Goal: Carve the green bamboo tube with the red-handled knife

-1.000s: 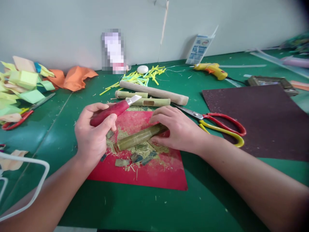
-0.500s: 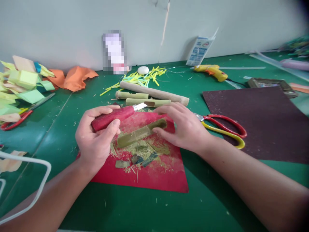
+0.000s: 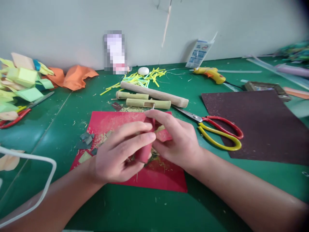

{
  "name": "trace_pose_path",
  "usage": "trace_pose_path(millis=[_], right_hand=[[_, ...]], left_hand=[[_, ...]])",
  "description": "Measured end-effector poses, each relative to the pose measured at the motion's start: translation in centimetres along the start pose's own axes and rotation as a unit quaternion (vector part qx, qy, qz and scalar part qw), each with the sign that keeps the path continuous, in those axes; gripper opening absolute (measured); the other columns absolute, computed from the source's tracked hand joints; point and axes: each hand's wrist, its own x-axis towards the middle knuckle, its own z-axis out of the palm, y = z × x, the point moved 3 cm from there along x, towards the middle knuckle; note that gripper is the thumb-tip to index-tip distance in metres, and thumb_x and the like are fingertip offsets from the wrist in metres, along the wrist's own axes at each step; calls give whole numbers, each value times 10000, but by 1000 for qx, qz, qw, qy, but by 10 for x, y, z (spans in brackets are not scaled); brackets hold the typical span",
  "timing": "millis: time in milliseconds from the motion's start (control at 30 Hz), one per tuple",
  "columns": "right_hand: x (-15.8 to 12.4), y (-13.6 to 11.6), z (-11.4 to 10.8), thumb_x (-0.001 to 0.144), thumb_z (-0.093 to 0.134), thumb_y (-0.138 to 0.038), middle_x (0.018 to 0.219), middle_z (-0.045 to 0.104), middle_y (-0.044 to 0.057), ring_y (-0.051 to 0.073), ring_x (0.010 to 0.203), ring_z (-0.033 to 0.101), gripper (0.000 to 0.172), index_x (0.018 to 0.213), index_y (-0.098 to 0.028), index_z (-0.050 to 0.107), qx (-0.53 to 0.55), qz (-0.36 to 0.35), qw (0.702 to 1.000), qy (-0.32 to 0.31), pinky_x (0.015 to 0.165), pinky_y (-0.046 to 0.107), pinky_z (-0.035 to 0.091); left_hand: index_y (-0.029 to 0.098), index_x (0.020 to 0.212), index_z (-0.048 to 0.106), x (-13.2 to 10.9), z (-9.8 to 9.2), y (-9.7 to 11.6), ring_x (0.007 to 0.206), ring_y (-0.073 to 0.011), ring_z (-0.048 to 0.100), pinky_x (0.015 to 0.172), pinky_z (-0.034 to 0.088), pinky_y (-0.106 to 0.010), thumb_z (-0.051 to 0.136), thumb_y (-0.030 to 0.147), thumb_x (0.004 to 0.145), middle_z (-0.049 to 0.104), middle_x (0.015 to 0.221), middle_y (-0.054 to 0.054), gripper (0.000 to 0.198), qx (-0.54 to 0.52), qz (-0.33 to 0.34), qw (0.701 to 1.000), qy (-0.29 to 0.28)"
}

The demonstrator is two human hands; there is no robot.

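A red-handled carving knife (image 3: 145,150) is tilted up between both hands, its blade tip just showing above the right fingers. My left hand (image 3: 118,151) is closed around the handle from the left. My right hand (image 3: 177,138) is curled at the handle's upper end, near the blade, with fingers touching it. Beneath both hands lies a red sheet (image 3: 169,180) strewn with shavings and dark scraps (image 3: 87,138). The split bamboo piece on the sheet is hidden by the hands.
Bamboo pieces (image 3: 136,102) and a pale stick (image 3: 154,93) lie beyond the sheet. Scissors (image 3: 218,132) rest to the right against a dark brown sheet (image 3: 260,125). Further back are a yellow glue gun (image 3: 210,74) and yellow strips (image 3: 154,75). Folded papers (image 3: 24,77) sit left.
My left hand has moved right and turned the carving knife from lying sideways to nearly upright. My right hand has come off the bamboo piece and closed in on the knife.
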Motion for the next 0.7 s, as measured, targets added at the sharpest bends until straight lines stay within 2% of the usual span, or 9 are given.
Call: trace_pose_path(millis=[100, 167, 233, 300, 367, 433, 500, 600, 700], right_hand=[[2, 5, -5, 876, 628, -263, 1097, 729, 63, 224, 983, 707, 322, 1195, -255, 583, 59, 41, 996, 45, 856, 356, 584], [2, 15, -7, 873, 635, -277, 1140, 710, 84, 252, 1018, 697, 262, 1132, -257, 601, 108, 101, 984, 98, 867, 398, 584], [1, 27, -7, 889, 624, -285, 1095, 703, 86, 236, 896, 704, 197, 1084, -263, 605, 156, 183, 960, 142, 753, 389, 588], [1, 38, -5, 900, 634, -324, 938, 692, 54, 188, 694, 660, 174, 1062, -273, 601, 194, 240, 937, 164, 613, 353, 551], [1, 44, -3, 888, 670, -373, 740, 626, 2, 149, 545, 567, 161, 994, -271, 605, 233, 277, 915, 176, 523, 325, 495], [1, 46, -2, 856, 718, -406, 604, 537, -37, 128, 472, 491, 182, 884, -260, 613, 274, 303, 894, 182, 473, 306, 445], [1, 45, -3, 833, 747, -417, 532, 487, -54, 115, 439, 450, 207, 809, -246, 633, 306, 320, 879, 177, 435, 288, 396], [0, 41, -5, 868, 701, -418, 523, 531, -42, 109, 418, 453, 194, 852, -225, 698, 331, 330, 873, 137, 393, 276, 347], [0, 37, -4, 896, 644, -392, 586, 605, -16, 115, 439, 498, 191, 886, -213, 712, 334, 333, 876, 99, 398, 281, 369]], left_hand=[[305, 1427, 453, -2, 2, -1, 1054, -255, 711, 916, 611, -434, 658, 126, 827, 649, 1328, -106, 659, -54, 1, 999, 6], [256, 1409, 472, -4, 4, -6, 951, -221, 721, 880, 607, -407, 629, 115, 849, 680, 1261, -110, 599, -35, -30, 999, 16], [206, 1273, 577, -7, 8, -15, 933, -230, 707, 849, 587, -400, 640, 150, 864, 719, 1150, -105, 417, 37, -71, 997, -11], [183, 1093, 654, -10, 13, -24, 935, -271, 690, 818, 561, -428, 671, 244, 871, 738, 1046, -100, 232, 112, -105, 985, -80], [163, 1006, 676, -12, 18, -31, 882, -291, 677, 790, 534, -455, 680, 300, 867, 740, 951, -98, 195, 145, -124, 972, -140], [146, 971, 685, -14, 20, -33, 839, -293, 662, 783, 512, -468, 685, 298, 857, 731, 882, -91, 191, 154, -128, 965, -166], [141, 962, 691, -13, 21, -33, 841, -288, 652, 797, 495, -467, 693, 273, 844, 721, 874, -84, 177, 152, -128, 966, -165], [160, 995, 696, -12, 20, -31, 891, -278, 644, 804, 480, -441, 684, 233, 847, 704, 955, -86, 166, 145, -135, 969, -149], [178, 1051, 697, -12, 21, -29, 897, -255, 633, 774, 483, -396, 660, 207, 859, 674, 1003, -92, 198, 132, -148, 970, -141]])
